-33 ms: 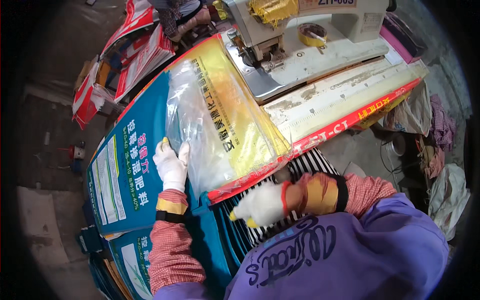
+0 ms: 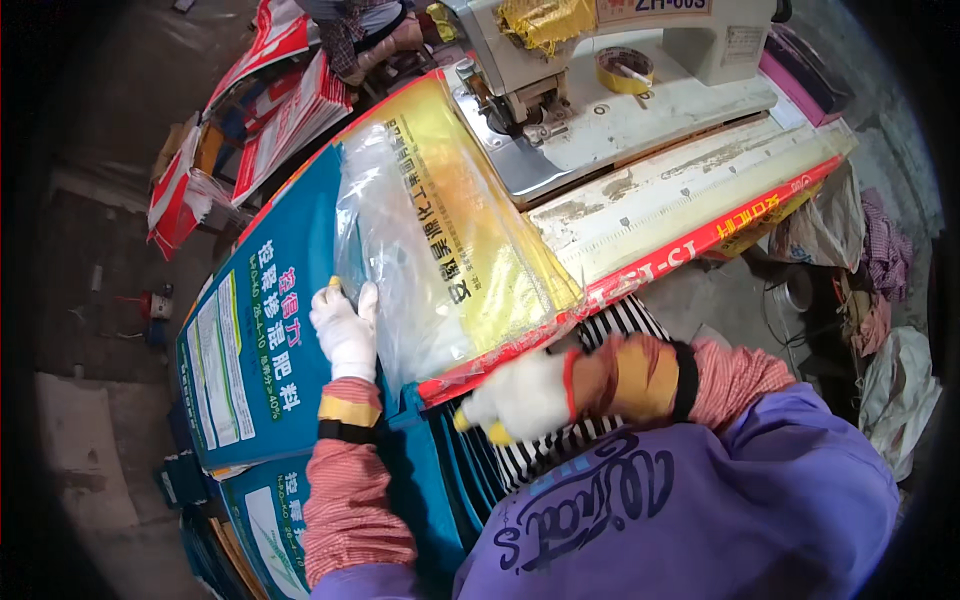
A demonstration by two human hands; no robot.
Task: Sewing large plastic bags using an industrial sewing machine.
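1. Hands in white gloves work on a large printed sack (image 2: pixel 300 300) that lies flat across a sewing table (image 2: pixel 690 190) and hangs off its left side over a stack of similar teal sacks (image 2: pixel 250 500).
2. The left hand (image 2: pixel 345 330) presses down, fingers spread flat, on the sack where its teal face meets a clear plastic liner (image 2: pixel 395 250).
3. The right hand (image 2: pixel 525 395) is closed, pinching the sack's red lower edge near its corner.
4. An industrial sewing machine (image 2: pixel 600 50) stands on the table just beyond the sack's yellow panel, with a roll of tape (image 2: pixel 625 70) beside it.
5. The sack looks light, thin and floppy, and its glossy face and liner are likely slippery; a grip on the folded edges or corners seems surest.
6. Red and white sacks (image 2: pixel 270 110) lie heaped at upper left.
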